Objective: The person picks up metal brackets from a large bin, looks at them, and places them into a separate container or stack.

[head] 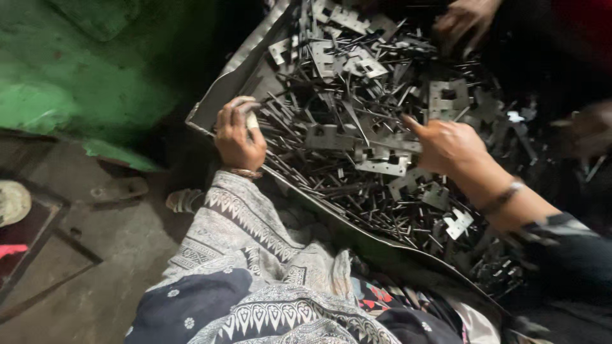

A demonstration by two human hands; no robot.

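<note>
A large metal tray point(220, 95) holds a heap of thin dark metal rods point(319, 172) and flat stamped steel plates point(381, 164). My left hand point(238, 137) is at the tray's near-left corner, with its fingers curled around a small bunch of the rods; one finger has a pale wrap. My right hand point(449, 148) rests on the middle of the heap, back upward. Its index finger stretches out over the plates and the other fingers are bent down out of sight. Both wrists wear a bangle.
Another person's hand point(462, 19) reaches into the heap at the far side, and a second blurred hand point(586, 127) is at the right edge. A green painted surface point(76, 76) stands to the left. Patterned cloth point(255, 267) covers my lap, and a concrete floor point(95, 267) lies at lower left.
</note>
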